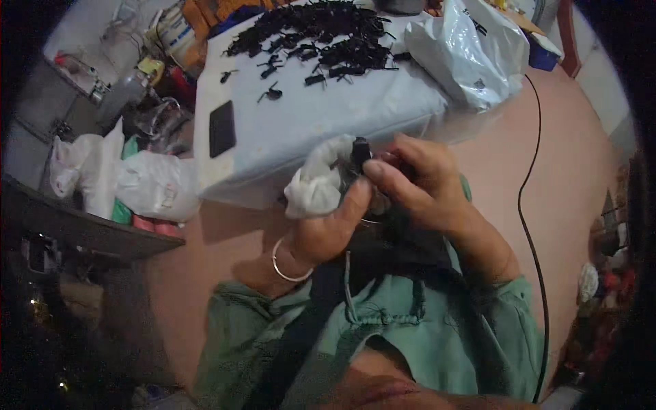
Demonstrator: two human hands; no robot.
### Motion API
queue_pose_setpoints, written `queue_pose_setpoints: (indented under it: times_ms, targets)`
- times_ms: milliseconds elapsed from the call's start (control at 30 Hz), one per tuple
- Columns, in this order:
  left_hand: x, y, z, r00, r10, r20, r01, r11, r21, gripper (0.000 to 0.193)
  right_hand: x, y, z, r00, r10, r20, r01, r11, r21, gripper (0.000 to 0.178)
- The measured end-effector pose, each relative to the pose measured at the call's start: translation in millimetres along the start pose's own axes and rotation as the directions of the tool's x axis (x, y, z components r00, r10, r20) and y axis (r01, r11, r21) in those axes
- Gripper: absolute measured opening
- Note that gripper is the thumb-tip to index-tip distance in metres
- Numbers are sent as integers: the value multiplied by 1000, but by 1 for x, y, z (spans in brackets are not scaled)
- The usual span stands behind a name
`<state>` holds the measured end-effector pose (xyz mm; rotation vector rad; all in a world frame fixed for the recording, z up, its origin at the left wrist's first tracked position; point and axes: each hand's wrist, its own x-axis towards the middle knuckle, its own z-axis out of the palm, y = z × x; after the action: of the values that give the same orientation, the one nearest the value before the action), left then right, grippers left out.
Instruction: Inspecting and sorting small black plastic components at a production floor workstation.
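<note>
A small black plastic part (361, 150) stands up between my two hands, in front of my body. My left hand (328, 232), with a bangle on the wrist, is closed, its thumb against the lower end of that part. Around the left fingers bulges a crumpled white cloth-like bundle (314, 184); whether it is worn or held is unclear. My right hand (427, 181) is closed too, thumb tip at the side of the black part and fingers curled behind. Beyond, a heap of similar black parts (335, 31) with short leads covers the far table.
The table (328, 123) has a pale cover and bears a dark flat phone-like slab (222, 128). A shiny white plastic bag (471, 55) slumps over its right corner. A black cable (523, 198) runs down the floor at right. Left, a shelf (89, 219) holds filled bags (156, 184).
</note>
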<state>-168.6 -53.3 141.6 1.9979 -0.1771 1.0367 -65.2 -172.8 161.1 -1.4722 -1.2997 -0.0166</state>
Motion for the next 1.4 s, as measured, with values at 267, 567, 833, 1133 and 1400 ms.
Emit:
queue_pose_setpoints:
  times_ms: [267,567,833,1133,1400]
  targets:
    - [-12,-29,6,891,-442,105,453,843,-292,26,2,41,11,873,400,279,-473,835,281,22]
    - [-18,-37,3,853,-497,162,522,795,-308,25,-20,56,17,942,231,245,-271,952,144,24]
    - [-22,-48,3,893,-433,121,449,873,-191,27,-17,58,20,894,294,338,-364,916,167,26]
    - [-17,-48,7,987,-155,48,137,955,264,25,-17,71,32,896,332,294,-411,872,266,28]
    - [-31,-76,21,981,-194,15,181,937,297,27,-14,90,44,777,534,334,-620,743,255,28]
